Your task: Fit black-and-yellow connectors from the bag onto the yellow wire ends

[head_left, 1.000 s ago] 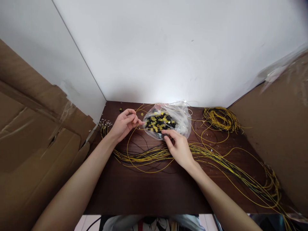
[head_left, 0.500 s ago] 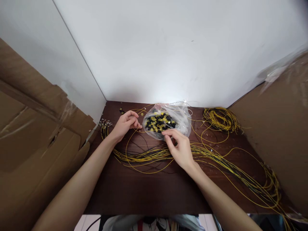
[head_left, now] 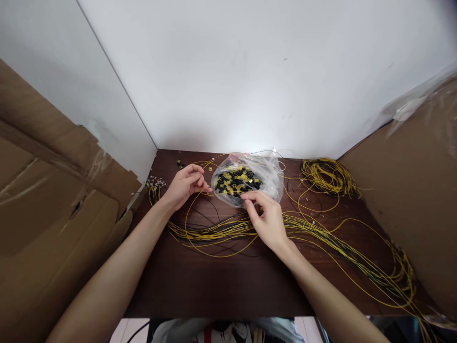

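Head cam: we see a table point(head_left: 221, 286); yellow/blk wire bundle point(head_left: 217, 232) crossing it, partly hidden; clear bag point(head_left: 275, 190) w/ yellow & blk pcs point(head_left: 236, 181) beyond. Our L hand point(head_left: 183, 189) & R hand point(head_left: 267, 218), tips nearly closed, pinch a thin yellow wire point(head_left: 218, 194) betw. them; its ends hard to make out.

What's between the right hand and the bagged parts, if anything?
Nothing rigid visible. The right hand is at the near side of the clear bag; whether film covers the black and yellow parts is unclear. A thin yellow wire crosses the bag's front, between both hands.
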`<state>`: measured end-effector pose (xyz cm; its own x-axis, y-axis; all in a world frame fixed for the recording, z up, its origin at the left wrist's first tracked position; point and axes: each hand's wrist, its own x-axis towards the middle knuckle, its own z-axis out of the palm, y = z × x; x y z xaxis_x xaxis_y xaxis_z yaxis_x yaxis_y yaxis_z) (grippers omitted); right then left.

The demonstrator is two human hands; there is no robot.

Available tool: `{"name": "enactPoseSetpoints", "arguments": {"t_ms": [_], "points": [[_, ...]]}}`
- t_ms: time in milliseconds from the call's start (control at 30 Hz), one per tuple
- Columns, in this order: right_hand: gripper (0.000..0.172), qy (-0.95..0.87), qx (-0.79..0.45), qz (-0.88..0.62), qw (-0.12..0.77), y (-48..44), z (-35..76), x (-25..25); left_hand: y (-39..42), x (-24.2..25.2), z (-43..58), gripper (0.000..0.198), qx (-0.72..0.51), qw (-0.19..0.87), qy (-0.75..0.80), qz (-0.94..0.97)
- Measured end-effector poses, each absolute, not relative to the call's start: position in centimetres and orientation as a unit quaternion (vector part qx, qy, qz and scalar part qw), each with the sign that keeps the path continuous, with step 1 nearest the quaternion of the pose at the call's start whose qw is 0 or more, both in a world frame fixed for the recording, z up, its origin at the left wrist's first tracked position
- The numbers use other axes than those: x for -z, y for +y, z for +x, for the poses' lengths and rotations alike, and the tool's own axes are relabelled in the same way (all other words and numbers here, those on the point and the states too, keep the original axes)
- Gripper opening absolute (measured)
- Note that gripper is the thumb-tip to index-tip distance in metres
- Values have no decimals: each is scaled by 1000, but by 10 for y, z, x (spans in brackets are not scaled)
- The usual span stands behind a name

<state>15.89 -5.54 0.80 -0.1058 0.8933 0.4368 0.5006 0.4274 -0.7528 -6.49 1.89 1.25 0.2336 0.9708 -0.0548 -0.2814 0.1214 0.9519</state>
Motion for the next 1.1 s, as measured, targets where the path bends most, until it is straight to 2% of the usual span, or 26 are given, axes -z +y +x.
{"name": "enactPoseSetpoints", "arguments": {"t_ms": [233, 667, 1100], "points": [[17, -705, -218, -490, 464, -56, 159, -10, 18, -13, -63, 9, -468, 594, 433, 490], [19, -702, -216, -501, 457, -56, 159, -9, 15, -20, -63, 12, -480, 650, 360, 466], [21, -691, -205, -516, 463, -57, 158, -13, 17, -15, -63, 14, -487, 557, 383, 553]]}}
